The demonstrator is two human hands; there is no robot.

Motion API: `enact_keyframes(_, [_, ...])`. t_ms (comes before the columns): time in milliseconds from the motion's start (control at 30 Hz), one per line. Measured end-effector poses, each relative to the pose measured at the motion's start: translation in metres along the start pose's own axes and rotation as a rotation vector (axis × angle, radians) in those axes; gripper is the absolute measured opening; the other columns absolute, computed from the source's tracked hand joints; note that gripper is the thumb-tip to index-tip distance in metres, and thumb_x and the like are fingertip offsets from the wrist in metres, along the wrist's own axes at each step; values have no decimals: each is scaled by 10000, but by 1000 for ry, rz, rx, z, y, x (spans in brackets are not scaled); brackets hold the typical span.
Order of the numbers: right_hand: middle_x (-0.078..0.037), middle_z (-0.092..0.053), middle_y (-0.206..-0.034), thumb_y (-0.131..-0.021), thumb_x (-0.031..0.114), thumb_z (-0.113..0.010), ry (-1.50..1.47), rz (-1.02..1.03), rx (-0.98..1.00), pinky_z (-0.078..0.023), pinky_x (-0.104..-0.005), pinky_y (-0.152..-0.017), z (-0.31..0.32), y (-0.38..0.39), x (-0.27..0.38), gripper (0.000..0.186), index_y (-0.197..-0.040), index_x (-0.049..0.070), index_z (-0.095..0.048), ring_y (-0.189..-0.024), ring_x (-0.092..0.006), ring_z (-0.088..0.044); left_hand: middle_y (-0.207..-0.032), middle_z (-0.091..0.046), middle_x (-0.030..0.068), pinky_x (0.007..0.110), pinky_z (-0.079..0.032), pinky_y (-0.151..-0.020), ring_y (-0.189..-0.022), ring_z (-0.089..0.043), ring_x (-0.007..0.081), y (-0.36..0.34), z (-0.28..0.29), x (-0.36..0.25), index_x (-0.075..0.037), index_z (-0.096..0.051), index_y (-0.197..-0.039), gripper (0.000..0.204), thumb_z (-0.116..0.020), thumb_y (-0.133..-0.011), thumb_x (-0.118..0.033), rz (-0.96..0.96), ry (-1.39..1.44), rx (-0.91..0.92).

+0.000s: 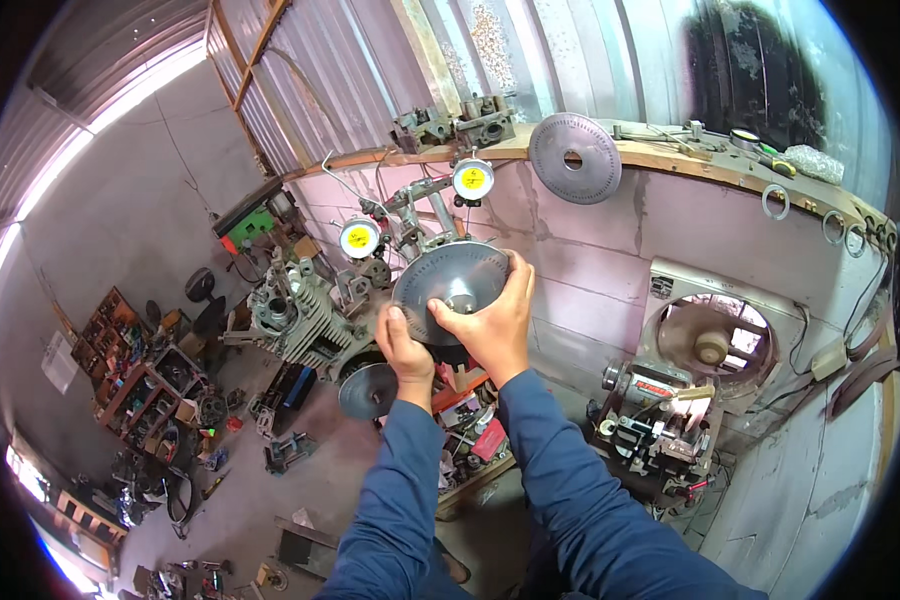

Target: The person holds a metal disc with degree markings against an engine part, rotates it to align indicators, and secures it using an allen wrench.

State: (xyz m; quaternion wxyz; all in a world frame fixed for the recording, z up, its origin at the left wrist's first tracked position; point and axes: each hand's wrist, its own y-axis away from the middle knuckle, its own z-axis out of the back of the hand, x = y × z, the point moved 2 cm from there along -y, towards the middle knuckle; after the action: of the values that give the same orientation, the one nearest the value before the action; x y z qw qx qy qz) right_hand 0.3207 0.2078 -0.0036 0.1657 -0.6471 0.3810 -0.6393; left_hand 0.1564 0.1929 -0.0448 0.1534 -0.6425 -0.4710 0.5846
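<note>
A dark grey metal degree disc (450, 275) with marks around its rim is in front of me, tilted toward me. My right hand (497, 318) grips its right edge, the thumb laid over the face near the central hub. My left hand (407, 352) holds the lower left rim, its fingers partly hidden behind. Just beyond the disc stand two dial gauges with yellow faces, an upper dial gauge (473, 180) and a left dial gauge (360, 238). To the left sits a finned engine (305, 315). A smaller dark disc (368, 391) is below my left hand.
A second marked disc (595, 165) hangs by the wooden ledge (710, 172), which carries metal parts and tools. A machine (660, 420) and a fan (710, 345) stand at right. Shelves of parts (135, 400) line the left; a parts tray (480, 445) sits below my hands.
</note>
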Motion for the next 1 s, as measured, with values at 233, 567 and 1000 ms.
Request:
enact_keyframes(233, [-219,-460,-1240,-568,301,-956,-32,-62,-17,-430,-463,-1029,-3,4,0,1040,-1346,-72,-375,-1190,-386,-489,-1080,-652,116,346,-497,-871,-968,-621,207,11,-13,6,23,-594,-1115,512,-341,-1106,-423,20,-182,-138])
enact_keyframes(567, [-223,-457,-1222,-581,310,-952,-77,-100,-54,-403,-479,-1040,-5,6,1,1036,-1339,-86,-368,-1189,-390,-466,-1024,-689,136,364,-502,-845,-930,-652,243,2,-21,-14,28,-622,-1146,536,-352,-1098,-432,-123,-462,-105])
enact_keyframes(1000, [-246,-448,-1313,-598,323,-952,-105,-224,-95,-386,-477,-1084,-9,13,3,1067,-1381,-84,-352,-1262,-400,-453,-917,-671,112,355,-483,-767,-840,-621,223,-12,-19,-30,37,-611,-1082,527,-334,-1109,-412,-206,-621,29])
